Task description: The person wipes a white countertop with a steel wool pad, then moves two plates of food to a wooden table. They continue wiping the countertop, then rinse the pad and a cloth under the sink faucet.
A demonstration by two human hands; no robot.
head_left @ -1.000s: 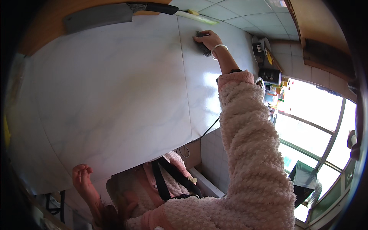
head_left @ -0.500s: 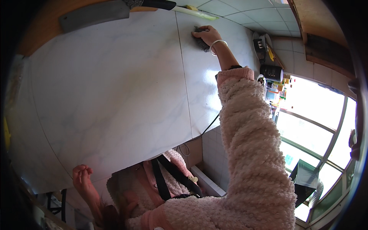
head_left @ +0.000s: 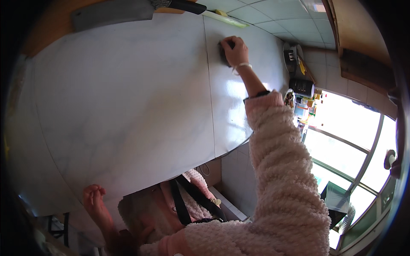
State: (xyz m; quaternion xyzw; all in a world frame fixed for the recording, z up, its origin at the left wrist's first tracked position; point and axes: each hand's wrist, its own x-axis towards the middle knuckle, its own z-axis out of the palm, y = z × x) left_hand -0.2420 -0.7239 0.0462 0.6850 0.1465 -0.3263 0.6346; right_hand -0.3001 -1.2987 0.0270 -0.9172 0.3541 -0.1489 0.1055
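My right hand (head_left: 235, 51) reaches far across the white marbled countertop (head_left: 128, 94). Its fingers are closed on a dark grey steel wool scourer (head_left: 224, 56), pressed to the surface just right of a thin seam. The hand covers part of the scourer. A pale bangle (head_left: 241, 68) circles that wrist. My left hand (head_left: 94, 199) is held near the counter's front edge, at the lower left. Its fingers are curled in together, and nothing shows in them.
A cleaver (head_left: 113, 16) with a black handle lies on a wooden board (head_left: 47, 36) at the far left. Beside its handle lies a long pale green strip (head_left: 226, 19). A black container (head_left: 301, 87) and a plate of food (head_left: 289, 99) stand at the right, near a bright window (head_left: 341, 123).
My right hand has drawn a little nearer to me with the scourer, along the right side of the seam. The view has shifted slightly. My left hand stays almost still.
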